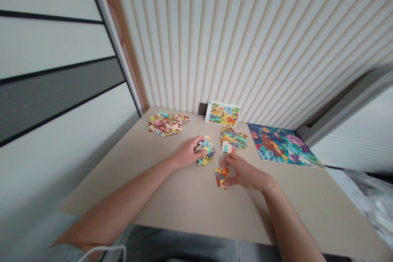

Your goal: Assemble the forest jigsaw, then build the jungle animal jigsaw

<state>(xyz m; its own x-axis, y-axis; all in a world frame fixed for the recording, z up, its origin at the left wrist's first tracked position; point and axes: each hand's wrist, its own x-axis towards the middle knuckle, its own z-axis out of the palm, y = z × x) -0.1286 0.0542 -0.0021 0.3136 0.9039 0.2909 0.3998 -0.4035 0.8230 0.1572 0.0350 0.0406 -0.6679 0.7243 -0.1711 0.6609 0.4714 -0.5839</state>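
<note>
A bunch of jigsaw puzzle pieces [206, 156] with yellow and light blue print is in my left hand [188, 152], its fingers closed around the bunch's left side. My right hand [242, 172] has thumb and forefinger apart. Its thumb is at the right edge of a small patch of puzzle pieces [220, 176] showing an orange-maned lion, which lies on the table. Just above the right fingertips lies a pale puzzle piece [226, 146] with blue and red patches. It borders a pile of colourful puzzle pieces [238, 138] farther back.
A picture card [222, 114] leans against the ribbed wall panel [196, 49] at the back of the beige table [172, 204]. Another heap of pieces [166, 124] sits at the back left. A dark blue illustrated sheet [279, 145] lies at the right.
</note>
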